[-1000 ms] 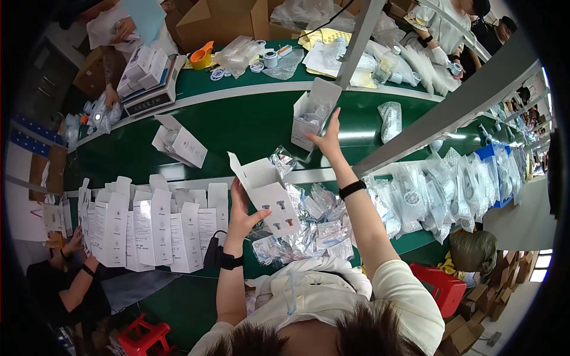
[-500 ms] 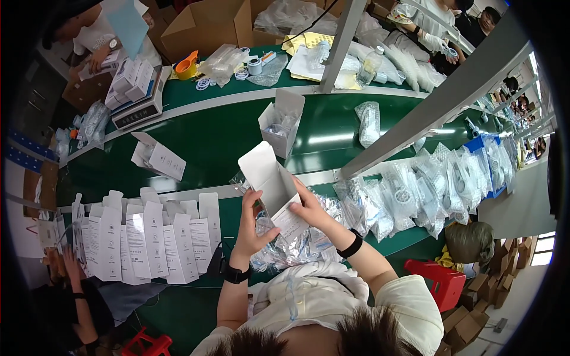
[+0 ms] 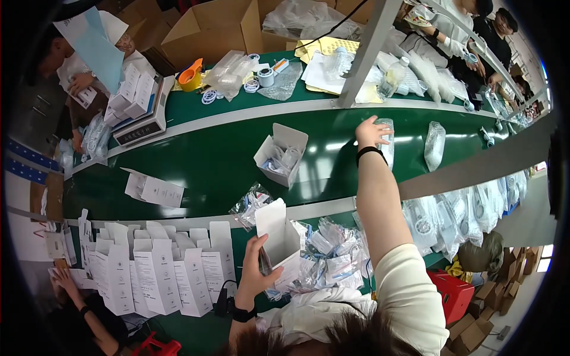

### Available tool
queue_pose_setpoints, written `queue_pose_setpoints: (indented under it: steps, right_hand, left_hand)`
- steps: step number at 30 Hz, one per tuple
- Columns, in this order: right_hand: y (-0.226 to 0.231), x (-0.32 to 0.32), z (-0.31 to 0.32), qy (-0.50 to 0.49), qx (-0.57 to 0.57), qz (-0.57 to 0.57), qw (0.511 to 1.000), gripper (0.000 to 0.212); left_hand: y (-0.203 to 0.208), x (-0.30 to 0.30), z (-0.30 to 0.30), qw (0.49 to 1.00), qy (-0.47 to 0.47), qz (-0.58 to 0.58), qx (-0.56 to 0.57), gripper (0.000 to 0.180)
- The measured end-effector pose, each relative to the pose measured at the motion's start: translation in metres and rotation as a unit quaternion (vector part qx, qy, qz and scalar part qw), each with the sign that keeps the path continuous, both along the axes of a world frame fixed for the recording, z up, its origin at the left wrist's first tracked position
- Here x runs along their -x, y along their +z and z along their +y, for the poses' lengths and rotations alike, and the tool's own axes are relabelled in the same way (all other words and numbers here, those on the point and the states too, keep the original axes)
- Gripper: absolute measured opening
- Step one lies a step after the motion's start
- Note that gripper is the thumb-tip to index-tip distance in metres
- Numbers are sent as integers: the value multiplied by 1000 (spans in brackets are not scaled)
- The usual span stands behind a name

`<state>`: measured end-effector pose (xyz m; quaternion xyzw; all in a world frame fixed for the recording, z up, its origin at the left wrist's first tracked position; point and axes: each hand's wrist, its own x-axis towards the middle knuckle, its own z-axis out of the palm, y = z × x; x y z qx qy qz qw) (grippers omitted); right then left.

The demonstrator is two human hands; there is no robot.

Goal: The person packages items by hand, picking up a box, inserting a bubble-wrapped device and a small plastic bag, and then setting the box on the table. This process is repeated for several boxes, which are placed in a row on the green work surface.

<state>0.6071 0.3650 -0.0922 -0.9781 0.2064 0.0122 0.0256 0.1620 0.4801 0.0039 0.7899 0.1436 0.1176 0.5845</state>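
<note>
My left hand (image 3: 255, 274) is closed around an open white carton (image 3: 281, 242), its flap up and its mouth tilted toward the far side. Beside that carton lies a clear bag of small parts (image 3: 252, 205). On the far green belt, my right hand (image 3: 372, 133) reaches out with spread fingers over a bubble-wrapped item (image 3: 386, 144). The fingertips seem to touch its wrapping, with no grip closed on it. In the middle of the belt stands another open white carton (image 3: 281, 160) with clear-wrapped pieces inside.
Clear bags of small parts (image 3: 333, 252) pile up near me. Several white cartons (image 3: 155, 273) stand at left. One carton lies on the belt (image 3: 155, 188). A second bubble-wrapped item (image 3: 435, 146) is farther right. A grey metal post (image 3: 368, 56) rises ahead. Co-workers are at both sides.
My right hand has left the carton and stretched far forward to the bubble-wrapped item. My left hand still holds the carton, now lower. Another bubble-wrapped item shows farther right.
</note>
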Motion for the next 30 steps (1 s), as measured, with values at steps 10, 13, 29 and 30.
queue_pose_setpoints:
  steps: [10,13,29,30]
  right_hand:
    - [-18,-17,-23,35,-68,74,994,66]
    - [-1,9,2,141,-162,-8,977,83]
    - [140,320,19,439,-575,-218,655,52]
    - [154,321,16,525,-506,-205,653,48]
  left_hand:
    - [-12,7,0,998,-23,47,41,73]
    - [-21,-2,-5,995,-1,57,81,70]
    - [-8,2,-43,975,192,-84,-68,66]
    - [-9,8,-44,971,202,-86,-97,65]
